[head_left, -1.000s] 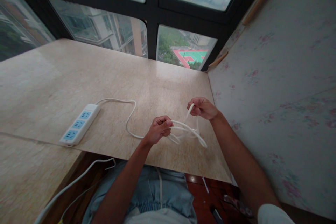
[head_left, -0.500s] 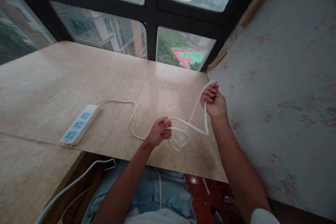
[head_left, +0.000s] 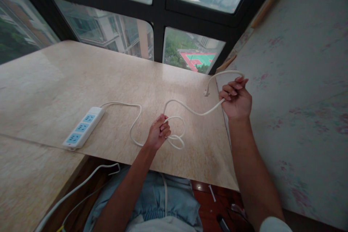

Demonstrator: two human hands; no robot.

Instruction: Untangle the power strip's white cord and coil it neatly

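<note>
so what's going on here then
A person has a white cord in both hands above a countertop. The left hand pinches it beside some loose loops, and the right hand grips it closer to its plug, which dangles free. From the left hand's side, cord runs across the countertop to a white power strip with blue sockets. The loops are not straightened out.

From my station I see the power strip [head_left: 83,128] on the counter [head_left: 114,69] left of the left hand [head_left: 159,132], the cord [head_left: 201,114] looping just right of that grip, the plug [head_left: 206,93] left of the right hand [head_left: 237,98], the window [head_left: 159,18] beyond both.
</note>
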